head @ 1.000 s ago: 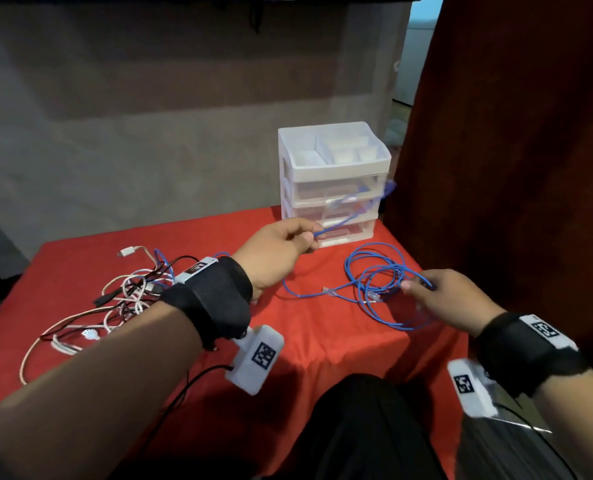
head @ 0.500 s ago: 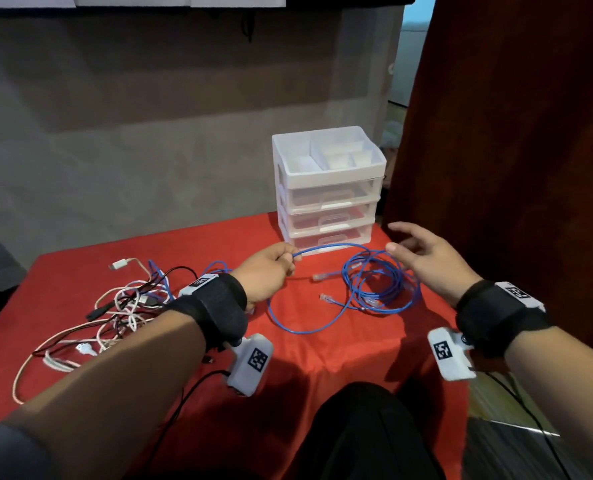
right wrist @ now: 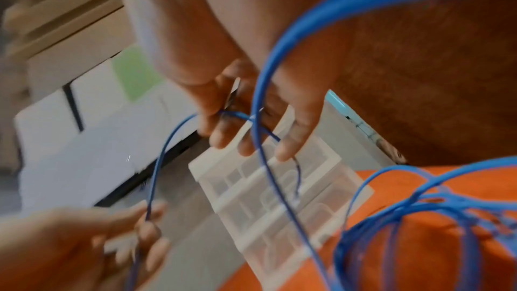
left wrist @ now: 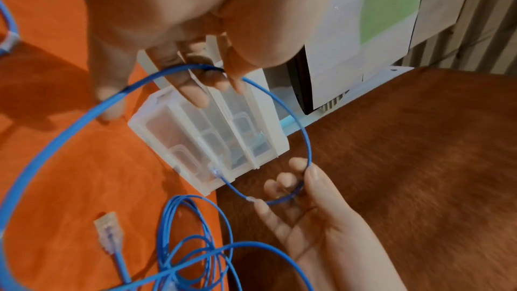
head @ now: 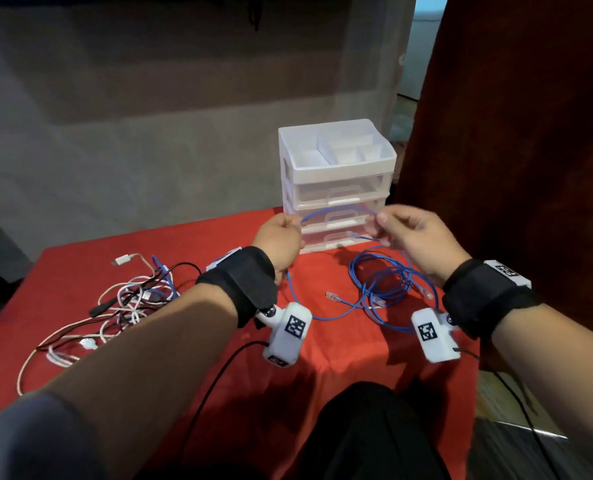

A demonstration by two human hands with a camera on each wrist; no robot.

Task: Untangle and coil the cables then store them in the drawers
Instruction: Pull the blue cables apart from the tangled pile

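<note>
Fingertips (right wrist: 288,147) blurred around blue cable (right wrist: 263,101)

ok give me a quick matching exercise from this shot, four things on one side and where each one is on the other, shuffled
Things:
1. blue cable
2. drawer unit
3. white and black cable tangle
4. loose clear plug

Places:
A. heaped on the left of the red cloth
B. lying on the cloth between the two wrists
C. strung between the left hand and right hand
D. standing at the far edge of the cloth, drawers closed

Pairs: 1-C, 2-D, 3-A, 4-B
</note>
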